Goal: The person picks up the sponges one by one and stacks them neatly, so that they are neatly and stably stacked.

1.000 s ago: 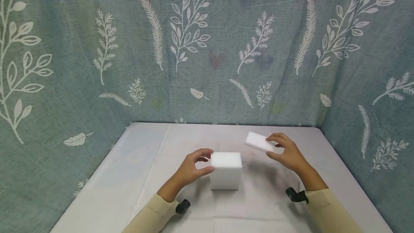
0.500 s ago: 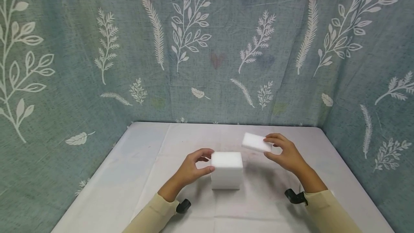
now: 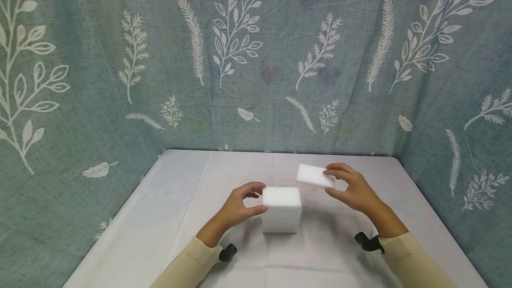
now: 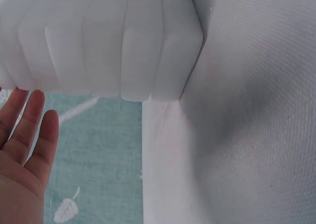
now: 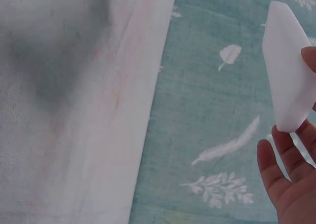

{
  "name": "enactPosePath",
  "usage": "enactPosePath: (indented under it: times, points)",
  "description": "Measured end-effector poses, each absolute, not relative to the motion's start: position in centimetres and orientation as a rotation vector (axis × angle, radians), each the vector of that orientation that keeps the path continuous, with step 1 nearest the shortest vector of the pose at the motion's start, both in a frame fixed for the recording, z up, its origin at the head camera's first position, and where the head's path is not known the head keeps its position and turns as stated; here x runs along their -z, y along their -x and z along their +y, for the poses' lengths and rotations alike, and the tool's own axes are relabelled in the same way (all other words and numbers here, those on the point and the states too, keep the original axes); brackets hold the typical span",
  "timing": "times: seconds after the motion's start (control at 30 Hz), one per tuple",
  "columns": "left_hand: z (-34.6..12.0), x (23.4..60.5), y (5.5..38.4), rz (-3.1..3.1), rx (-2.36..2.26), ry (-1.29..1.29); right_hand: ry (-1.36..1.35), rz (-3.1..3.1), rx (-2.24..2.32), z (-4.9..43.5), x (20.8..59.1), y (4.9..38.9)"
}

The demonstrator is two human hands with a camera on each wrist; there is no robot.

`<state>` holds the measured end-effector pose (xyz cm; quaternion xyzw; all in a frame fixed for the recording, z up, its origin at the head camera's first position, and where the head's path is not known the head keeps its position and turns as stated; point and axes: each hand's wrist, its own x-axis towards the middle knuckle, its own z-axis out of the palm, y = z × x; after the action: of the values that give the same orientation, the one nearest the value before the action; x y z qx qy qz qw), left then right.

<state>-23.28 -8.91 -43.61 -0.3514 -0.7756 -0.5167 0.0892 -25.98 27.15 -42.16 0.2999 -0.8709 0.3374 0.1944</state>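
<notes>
Several white sponges, flat rectangular blocks, form an upright stack [image 3: 281, 214] in the middle of the table; the left wrist view shows the seams between the layers. My left hand [image 3: 241, 204] holds the upper left side of this stack, thumb at the front corner and fingertips at the back one. In the left wrist view some fingers [image 4: 47, 135] stand apart from it. To the right, my right hand [image 3: 354, 190] pinches one more white sponge [image 3: 310, 175] by its right end. That sponge hangs slightly tilted in the air, above and behind the stack's right side, not touching it.
A white cloth covers the table [image 3: 160, 217]. Blue-green fabric [image 3: 256, 66] with white leaf prints hangs behind it and along both sides. Dark wrist cameras [image 3: 228, 252] jut inward from both sleeves.
My right hand has carried its sponge a short way left towards the stack, and the sponge has become more level. My left hand stays at the stack.
</notes>
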Motion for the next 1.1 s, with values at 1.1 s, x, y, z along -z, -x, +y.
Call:
enactPosePath:
  times: [1.1]
  points:
    - [-8.9, 43.4, 23.4, -2.335, 1.579, 1.027, -1.052, -2.331, -1.059, 24.2, 41.8, 25.7]
